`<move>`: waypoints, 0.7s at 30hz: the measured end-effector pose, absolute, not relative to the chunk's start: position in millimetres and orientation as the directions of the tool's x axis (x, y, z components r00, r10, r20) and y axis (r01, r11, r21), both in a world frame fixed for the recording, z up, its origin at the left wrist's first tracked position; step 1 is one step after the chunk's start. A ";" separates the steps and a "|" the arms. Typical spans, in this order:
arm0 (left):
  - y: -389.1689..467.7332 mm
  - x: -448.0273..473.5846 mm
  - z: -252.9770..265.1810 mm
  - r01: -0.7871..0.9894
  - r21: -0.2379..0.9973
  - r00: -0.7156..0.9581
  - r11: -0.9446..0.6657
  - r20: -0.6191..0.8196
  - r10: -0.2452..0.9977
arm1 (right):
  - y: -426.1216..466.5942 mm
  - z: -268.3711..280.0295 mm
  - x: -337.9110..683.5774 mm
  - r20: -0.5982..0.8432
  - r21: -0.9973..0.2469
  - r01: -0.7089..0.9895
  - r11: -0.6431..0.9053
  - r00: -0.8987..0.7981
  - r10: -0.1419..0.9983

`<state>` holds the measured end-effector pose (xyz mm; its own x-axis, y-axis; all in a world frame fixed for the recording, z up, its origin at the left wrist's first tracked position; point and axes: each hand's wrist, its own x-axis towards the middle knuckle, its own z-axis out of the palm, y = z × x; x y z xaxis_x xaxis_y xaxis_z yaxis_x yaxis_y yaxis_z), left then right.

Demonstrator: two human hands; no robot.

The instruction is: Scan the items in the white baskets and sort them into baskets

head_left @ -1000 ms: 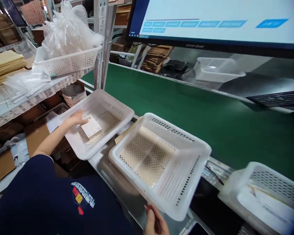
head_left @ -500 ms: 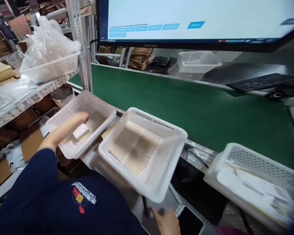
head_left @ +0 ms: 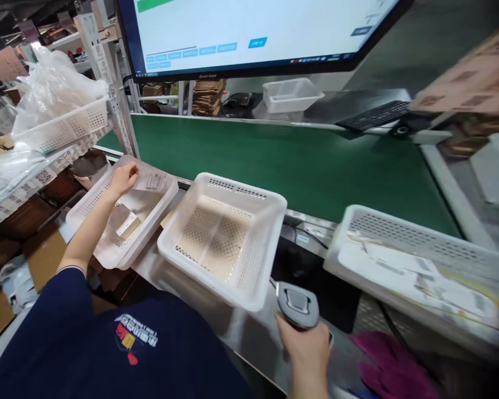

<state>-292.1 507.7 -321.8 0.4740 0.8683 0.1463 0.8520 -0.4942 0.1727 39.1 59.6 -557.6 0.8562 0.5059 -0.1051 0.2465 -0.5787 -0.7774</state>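
My left hand (head_left: 123, 178) is over the left white basket (head_left: 77, 219), fingers closed on the edge of a clear plastic packet (head_left: 153, 182) with a printed label. Below it in that basket lies a small white and tan box (head_left: 128, 223). My right hand (head_left: 305, 346) is wrapped round a grey barcode scanner (head_left: 298, 305), its head pointing toward the baskets. Between my hands sits a second white basket (head_left: 270, 244) with a perforated bottom and nothing in it.
A green conveyor belt (head_left: 249, 149) runs behind the baskets, under a monitor (head_left: 233, 33). On the right stands a basket (head_left: 345, 238) of papers, with a magenta cloth (head_left: 393, 366) below it. A keyboard (head_left: 374, 115) lies beyond. Plastic bags (head_left: 58, 83) fill a shelf basket at left.
My left hand has risen out of the left basket with the labelled packet. My right hand has come up from the bench with the barcode scanner. The view has swung to the right.
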 end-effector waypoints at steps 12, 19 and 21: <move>426.1 -163.0 -362.6 0.446 0.503 0.793 -0.740 0.161 0.587 | 149.9 -399.9 -15.2 0.085 -0.441 0.859 -0.260 0.328 0.941; 437.2 -240.4 -355.2 0.583 0.251 0.801 -0.773 -0.016 0.599 | 107.8 -453.0 24.1 -0.004 -0.535 0.796 -0.284 0.334 0.943; 442.8 -296.3 -345.2 0.715 0.209 0.685 -0.667 -0.022 0.728 | 94.4 -473.7 43.7 0.015 -0.584 0.752 -0.304 0.384 0.923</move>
<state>-296.3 442.8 -345.2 0.6852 0.7280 -0.0220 0.7153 -0.6669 0.2087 43.7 94.4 -473.7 0.3840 0.9232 0.0148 0.7525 -0.3037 -0.5844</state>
